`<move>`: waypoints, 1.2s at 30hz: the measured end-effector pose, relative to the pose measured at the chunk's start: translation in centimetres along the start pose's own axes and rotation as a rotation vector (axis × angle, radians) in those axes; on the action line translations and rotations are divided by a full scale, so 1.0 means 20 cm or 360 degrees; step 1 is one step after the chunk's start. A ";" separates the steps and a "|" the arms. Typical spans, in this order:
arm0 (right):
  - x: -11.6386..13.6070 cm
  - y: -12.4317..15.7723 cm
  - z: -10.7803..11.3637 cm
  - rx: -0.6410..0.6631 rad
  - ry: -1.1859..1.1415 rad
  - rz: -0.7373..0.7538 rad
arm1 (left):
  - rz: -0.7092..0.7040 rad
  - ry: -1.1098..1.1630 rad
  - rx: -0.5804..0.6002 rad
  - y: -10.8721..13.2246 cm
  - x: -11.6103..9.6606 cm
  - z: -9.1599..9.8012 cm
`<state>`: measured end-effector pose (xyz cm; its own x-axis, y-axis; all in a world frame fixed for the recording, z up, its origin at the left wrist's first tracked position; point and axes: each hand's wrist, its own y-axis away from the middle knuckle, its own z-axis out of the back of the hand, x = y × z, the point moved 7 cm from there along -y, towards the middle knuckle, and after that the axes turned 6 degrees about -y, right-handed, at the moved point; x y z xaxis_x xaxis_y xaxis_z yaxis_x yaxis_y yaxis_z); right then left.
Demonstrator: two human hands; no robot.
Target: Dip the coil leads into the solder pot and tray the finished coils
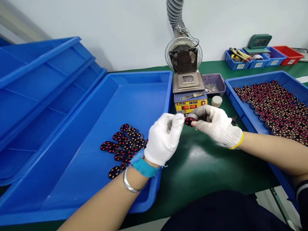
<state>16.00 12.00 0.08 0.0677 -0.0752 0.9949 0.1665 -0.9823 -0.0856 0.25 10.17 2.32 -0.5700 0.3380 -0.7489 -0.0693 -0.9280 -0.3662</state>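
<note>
My right hand (214, 123), in a white glove with a yellow cuff, grips a small round motor stator (191, 119) between thumb and fingers. Its face shows dark red windings, and a grey rim runs around it. Just left of it is my left hand (165, 134), in a white glove with a blue wristband, its fingertips pinched together. Whatever may be between those fingertips is hidden. Both hands are above the green table, in front of a solder pot (189, 83) with a lit red display. A knife-like scraper (192, 96) lies on the pot's front ledge.
Several stators (129, 145) lie in the left blue tray (96, 106). The right blue tray (262, 75) holds many more. Behind the pot stand a fan (184, 61) and a duct hose (175, 12). A purple bin (222, 84) and a round white container (216, 101) are beside it.
</note>
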 end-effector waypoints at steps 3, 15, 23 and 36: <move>0.02 -0.01 0.02 -0.0067 0.0048 0.0069 | -0.0265 -0.0252 0.0329 0.02 -0.08 -0.07; 0.01 -0.01 0.04 -0.0138 0.0164 0.0094 | 0.0171 0.0164 0.0476 0.04 0.04 -0.15; 0.17 -0.33 0.28 -0.0414 0.0629 0.0473 | -0.0309 -0.0332 0.0960 0.11 -0.02 -0.24; 0.22 -0.96 0.25 -0.0478 0.2030 0.0409 | -0.0243 -0.0639 0.1390 0.18 0.08 -0.32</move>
<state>18.04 31.34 5.75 -0.9242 -0.2074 0.3208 0.0550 -0.9032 -0.4257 4.23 8.30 -3.75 -0.7299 0.5361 -0.4240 -0.6564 -0.7227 0.2163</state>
